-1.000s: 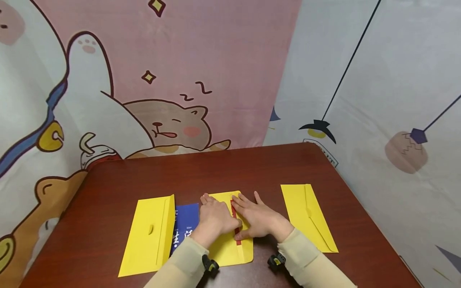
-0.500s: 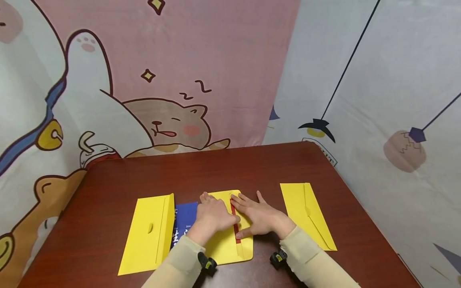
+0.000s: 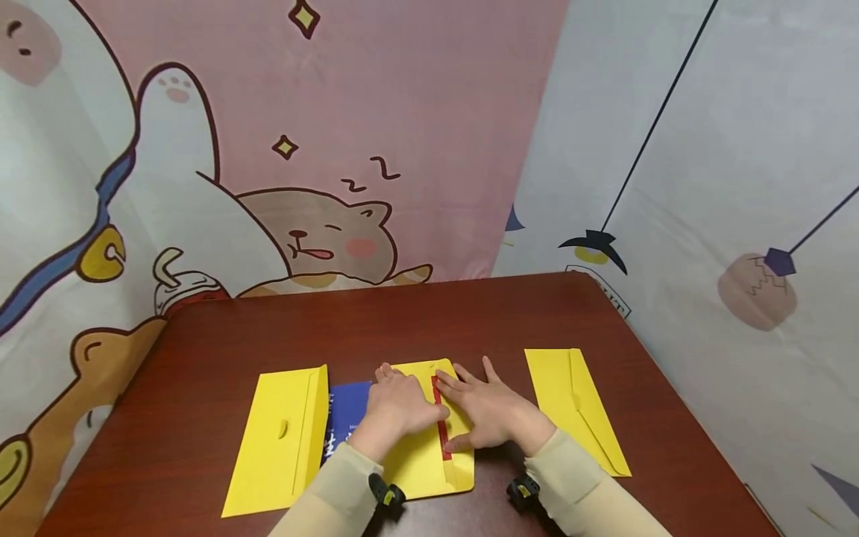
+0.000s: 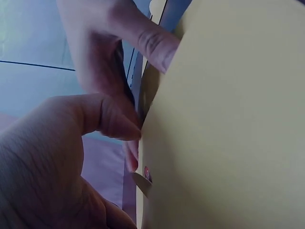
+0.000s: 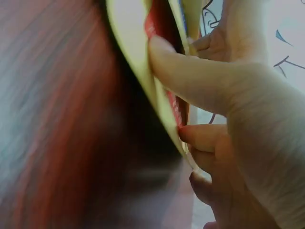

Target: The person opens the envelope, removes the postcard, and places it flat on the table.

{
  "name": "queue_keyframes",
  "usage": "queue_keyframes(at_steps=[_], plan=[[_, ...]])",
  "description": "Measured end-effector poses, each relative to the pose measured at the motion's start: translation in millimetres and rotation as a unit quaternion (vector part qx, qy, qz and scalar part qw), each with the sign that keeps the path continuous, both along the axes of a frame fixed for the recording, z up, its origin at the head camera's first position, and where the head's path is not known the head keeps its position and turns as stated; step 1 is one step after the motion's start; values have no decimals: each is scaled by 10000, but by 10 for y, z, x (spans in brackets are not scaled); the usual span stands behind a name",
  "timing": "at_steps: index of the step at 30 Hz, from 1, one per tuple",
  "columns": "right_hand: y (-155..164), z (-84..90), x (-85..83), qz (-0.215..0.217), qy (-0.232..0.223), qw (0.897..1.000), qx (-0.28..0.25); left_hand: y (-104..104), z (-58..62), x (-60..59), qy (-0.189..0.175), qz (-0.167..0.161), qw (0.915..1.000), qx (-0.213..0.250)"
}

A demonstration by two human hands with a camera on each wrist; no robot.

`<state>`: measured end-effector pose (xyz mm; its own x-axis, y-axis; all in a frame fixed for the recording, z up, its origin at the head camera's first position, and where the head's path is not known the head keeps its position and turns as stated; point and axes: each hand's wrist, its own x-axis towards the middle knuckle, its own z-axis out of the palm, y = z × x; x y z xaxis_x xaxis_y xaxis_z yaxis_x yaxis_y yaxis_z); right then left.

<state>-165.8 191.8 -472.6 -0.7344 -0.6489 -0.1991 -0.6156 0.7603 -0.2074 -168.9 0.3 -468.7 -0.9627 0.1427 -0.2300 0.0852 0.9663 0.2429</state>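
Observation:
A yellow envelope (image 3: 412,470) lies on the table before me in the head view. A red strip (image 3: 443,436) runs along its unfolded flap (image 3: 461,473). My left hand (image 3: 396,403) rests on the envelope's body, its thumb stretched toward the strip. My right hand (image 3: 493,414) has its fingers spread, with thumb and fingertips touching the flap by the strip. In the left wrist view, the left thumb tip touches the envelope's edge. The right wrist view has the right thumb (image 5: 186,74) and forefinger on the flap. What lies under the left palm is hidden.
A blue printed booklet (image 3: 349,406) lies left of the envelope, partly covered by my left arm. Another yellow envelope (image 3: 271,440) is at the left, and one more yellow envelope (image 3: 573,406) at the right. The reddish-brown table (image 3: 403,317) meets patterned cloth behind.
The head view has tilted slightly. My right hand has shifted a little to the right along the flap; my left hand stays nearly in place on the envelope.

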Motion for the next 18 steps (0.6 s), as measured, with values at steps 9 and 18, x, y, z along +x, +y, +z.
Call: queue_keyframes(at_steps=[9, 18], plan=[[-81, -7, 50, -125, -241, 9995, -135, 2, -27, -10, 41, -59, 9999, -97], [-105, -26, 86, -204, 320, 9989, 257, -24, -6, -21, 25, -74, 10000, 62]])
